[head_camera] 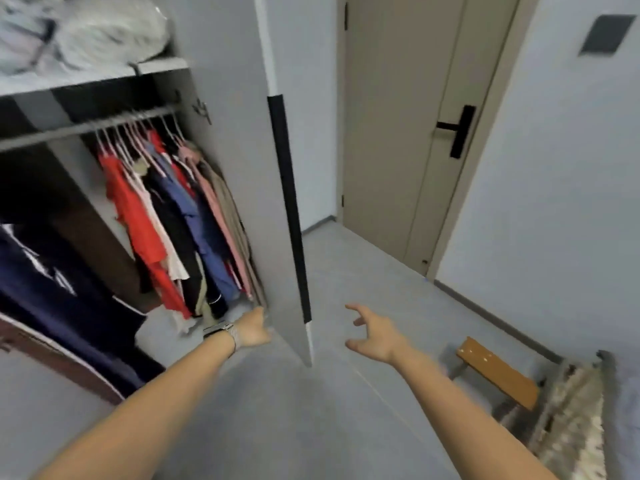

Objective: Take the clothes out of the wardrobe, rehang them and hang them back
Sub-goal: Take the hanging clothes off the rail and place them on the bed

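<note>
reaching low toward the wardrobe, the left hand (254,329) sits against the inner face of the open wardrobe door (242,174), near that door's bottom corner; its fingertips are hidden behind the door edge, so i cannot tell whether they curl round the edge or only press on it. a wristwatch (219,330) shows on that wrist. the right hand (375,336) hangs free on the outer side of the door, fingers spread and loosely bent, holding nothing and touching nothing.

the clothes (180,220) hang on pale hangers from the rail (86,128), bunched at the rail's right end, hard against the wardrobe's side by the door hinge. from the left hand they lie toward eleven o'clock, up and deeper in; from the right hand toward ten o'clock, with the door leaf standing between. the garments' long axis runs down from the rail, tilted in this wide view, while the rail runs from eight o'clock to two o'clock. a red shirt (138,220) is the outermost of the bunch on the open side.

by my reading the left hand is the nearer one with the clear path, and any lift must begin at the hanger hooks, well above where it now sits. a dark navy garment (59,282) hangs apart at nine o'clock.
</note>
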Demonstrator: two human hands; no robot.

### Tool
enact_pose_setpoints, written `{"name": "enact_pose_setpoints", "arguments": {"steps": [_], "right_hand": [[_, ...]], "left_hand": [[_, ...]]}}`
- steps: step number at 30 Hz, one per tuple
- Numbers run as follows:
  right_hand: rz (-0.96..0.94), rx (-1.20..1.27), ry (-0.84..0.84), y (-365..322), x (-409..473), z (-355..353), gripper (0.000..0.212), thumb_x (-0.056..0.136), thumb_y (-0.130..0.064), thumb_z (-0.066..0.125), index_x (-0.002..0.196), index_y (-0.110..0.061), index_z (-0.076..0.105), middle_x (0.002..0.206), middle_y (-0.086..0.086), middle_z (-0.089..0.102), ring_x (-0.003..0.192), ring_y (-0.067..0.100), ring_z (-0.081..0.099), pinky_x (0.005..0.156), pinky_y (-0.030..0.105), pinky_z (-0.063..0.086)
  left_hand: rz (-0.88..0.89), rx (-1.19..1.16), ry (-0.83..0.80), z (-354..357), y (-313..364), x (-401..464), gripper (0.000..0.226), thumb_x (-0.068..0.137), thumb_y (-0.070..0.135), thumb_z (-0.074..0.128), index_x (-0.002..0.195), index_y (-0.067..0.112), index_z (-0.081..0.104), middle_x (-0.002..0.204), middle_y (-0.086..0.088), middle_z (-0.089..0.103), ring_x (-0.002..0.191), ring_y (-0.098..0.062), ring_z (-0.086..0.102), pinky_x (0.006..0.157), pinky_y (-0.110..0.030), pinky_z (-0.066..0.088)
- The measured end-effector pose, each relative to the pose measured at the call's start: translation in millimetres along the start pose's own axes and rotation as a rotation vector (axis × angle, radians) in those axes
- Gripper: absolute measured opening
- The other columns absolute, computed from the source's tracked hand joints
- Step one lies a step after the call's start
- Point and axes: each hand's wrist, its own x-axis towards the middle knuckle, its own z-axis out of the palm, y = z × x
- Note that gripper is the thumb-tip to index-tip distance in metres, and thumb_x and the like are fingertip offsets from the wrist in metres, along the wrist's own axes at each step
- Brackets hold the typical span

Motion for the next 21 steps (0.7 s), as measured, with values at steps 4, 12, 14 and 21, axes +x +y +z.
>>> {"name": "enact_pose_setpoints", "arguments": {"steps": [4, 12, 14, 21], "right_hand": [[-0.110, 0.007, -0.087, -89, 68, 47, 0.075, 0.081, -0.025, 0.072, 0.144, -0.027, 0.031, 0.125, 0.007, 0.055, 0.108, 0.022, 0.054, 0.088, 0.021, 0.040], [-0.112, 0.199, -0.193, -199, 182, 137, 0.068, 0.082, -0.017, 0.072, 0.140, -0.020, 0.037, 0.110, 0.001, 0.053, 0.081, 0.009, 0.054, 0.063, 0.012, 0.041], [-0.130, 0.219, -0.204, -221, 212, 151, 0.065, 0.081, -0.017, 0.072, 0.138, -0.020, 0.039, 0.107, 0.000, 0.054, 0.074, 0.006, 0.054, 0.059, 0.007, 0.041], [-0.306, 0.165, -0.283, -286, 318, 173, 0.058, 0.081, -0.013, 0.069, 0.134, -0.020, 0.044, 0.102, -0.005, 0.057, 0.088, 0.008, 0.057, 0.071, 0.006, 0.042]], "left_hand": [[-0.114, -0.089, 0.135, -47, -102, 9, 0.076, 0.088, 0.026, 0.061, 0.144, 0.000, 0.018, 0.134, -0.019, 0.048, 0.121, -0.032, 0.049, 0.094, -0.029, 0.039], [-0.187, -0.363, 0.341, -97, -249, 36, 0.078, 0.061, 0.068, 0.052, 0.113, 0.010, 0.055, 0.112, -0.004, 0.063, 0.105, -0.022, 0.060, 0.095, -0.034, 0.046], [-0.215, -0.380, 0.350, -106, -263, 49, 0.082, 0.059, 0.070, 0.047, 0.112, 0.009, 0.055, 0.112, -0.006, 0.062, 0.105, -0.022, 0.058, 0.095, -0.037, 0.045], [-0.252, -0.451, 0.454, -157, -277, 112, 0.049, 0.085, 0.031, 0.058, 0.129, 0.012, 0.047, 0.120, -0.005, 0.056, 0.112, -0.021, 0.055, 0.095, -0.035, 0.045]]}}
